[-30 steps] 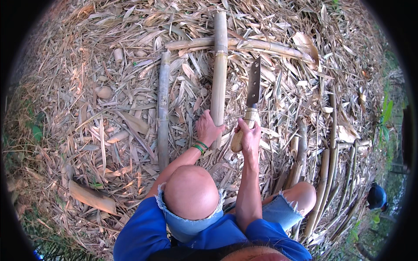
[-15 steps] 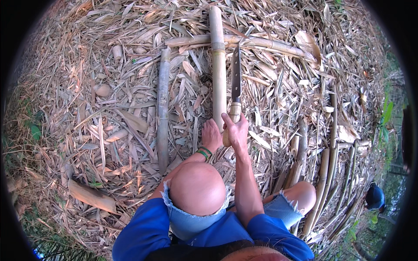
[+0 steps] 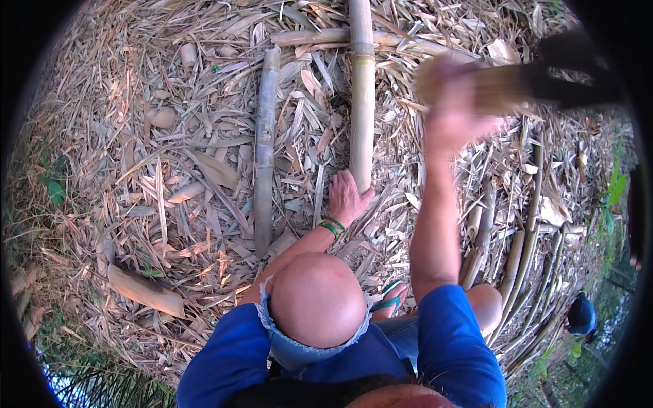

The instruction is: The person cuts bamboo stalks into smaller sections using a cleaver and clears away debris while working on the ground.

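Person crouched over ground littered with dry bamboo leaves [image 3: 170,170] and husks. Left hand [image 3: 348,197] pressed flat on the near end of a yellow bamboo pole [image 3: 361,102], fingers spread, pinning it rather than wrapping it; green bands on that wrist. The pole lies on the litter, running straight away from the person, with its far end across another pole [image 3: 326,35] set crosswise.

Right hand [image 3: 454,109] raised high, well above the pole and to its right, motion-blurred. Its grip is closed around the pale wooden handle of a chopping knife [image 3: 524,78]; the dark blade points right and is smeared in the frame, so the edge angle cannot be told.

A second, greyer bamboo pole [image 3: 264,143] lies parallel to the left, untouched. A bundle of thinner bamboo culms [image 3: 524,251] sits to the right, near the knee.

Judgement: this looks like the top of a chopping stroke, with the pole steadied for the cut. The next move calls for the blade to land on the pole well ahead of the left fingers, which lie in line with the stroke, and for firm pressure so the round pole does not roll.
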